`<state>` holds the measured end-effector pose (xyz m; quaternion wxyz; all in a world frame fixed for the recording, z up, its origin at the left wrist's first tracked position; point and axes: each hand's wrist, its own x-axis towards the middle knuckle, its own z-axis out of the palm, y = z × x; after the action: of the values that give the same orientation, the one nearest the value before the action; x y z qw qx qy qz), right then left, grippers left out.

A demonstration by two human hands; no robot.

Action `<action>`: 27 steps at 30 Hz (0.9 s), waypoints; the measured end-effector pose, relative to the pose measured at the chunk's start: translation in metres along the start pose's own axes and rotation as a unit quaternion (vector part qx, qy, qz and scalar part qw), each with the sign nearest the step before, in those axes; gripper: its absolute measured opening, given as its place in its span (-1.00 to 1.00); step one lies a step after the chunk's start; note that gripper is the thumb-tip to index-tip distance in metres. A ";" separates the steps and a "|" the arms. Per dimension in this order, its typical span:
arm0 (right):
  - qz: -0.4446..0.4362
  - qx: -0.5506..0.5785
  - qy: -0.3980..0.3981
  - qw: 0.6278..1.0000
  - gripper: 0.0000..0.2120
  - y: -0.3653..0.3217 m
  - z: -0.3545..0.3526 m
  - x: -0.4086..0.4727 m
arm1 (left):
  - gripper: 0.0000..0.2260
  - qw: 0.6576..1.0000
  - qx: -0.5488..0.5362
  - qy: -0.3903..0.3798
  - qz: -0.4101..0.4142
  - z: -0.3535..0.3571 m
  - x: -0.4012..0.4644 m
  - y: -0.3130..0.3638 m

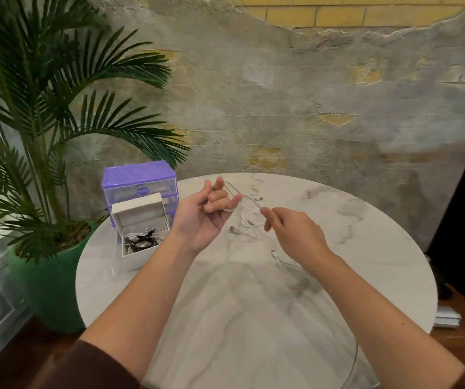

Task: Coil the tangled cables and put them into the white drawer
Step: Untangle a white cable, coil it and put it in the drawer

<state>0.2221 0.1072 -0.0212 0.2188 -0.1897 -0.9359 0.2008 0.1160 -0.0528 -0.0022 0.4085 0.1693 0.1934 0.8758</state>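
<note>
Mid-frame above the table point(253, 318), the left hand point(206, 217) curls its fingers round white cables point(249, 217), the right hand point(293, 234) pinches one strand, the drawer point(138, 234) left of them.

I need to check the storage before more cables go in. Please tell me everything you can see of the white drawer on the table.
The white drawer is a small open box, plastic by its look, pulled fully out and standing on the left part of the marble table, in front of the purple drawer unit. Its far wall rises higher than the front. Inside lie a few dark coiled cables and something white. Neither hand touches it.
</note>
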 end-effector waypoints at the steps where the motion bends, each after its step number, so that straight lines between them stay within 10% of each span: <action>1: -0.016 -0.013 -0.026 0.999 -0.58 0.000 0.002 -0.001 | -0.72 1.000 0.011 0.001 0.013 0.002 0.001 0.001; 9: -0.107 -0.023 -0.067 0.992 -0.68 -0.004 0.012 -0.013 | -0.69 0.977 0.169 0.060 0.116 -0.004 0.011 -0.001; 21: -0.010 0.057 -0.235 0.970 -0.61 -0.002 -0.010 -0.008 | -0.62 0.847 0.491 0.102 0.177 -0.026 0.020 0.002; 27: -0.093 0.092 -0.148 0.980 -0.81 -0.009 -0.013 -0.004 | -0.69 0.773 0.624 0.076 0.085 -0.033 0.018 -0.019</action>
<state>0.2290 0.1019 -0.0079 0.1124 -0.0489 -0.9488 0.2910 0.1024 -0.0347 -0.0371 0.1212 0.3354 0.7126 0.6042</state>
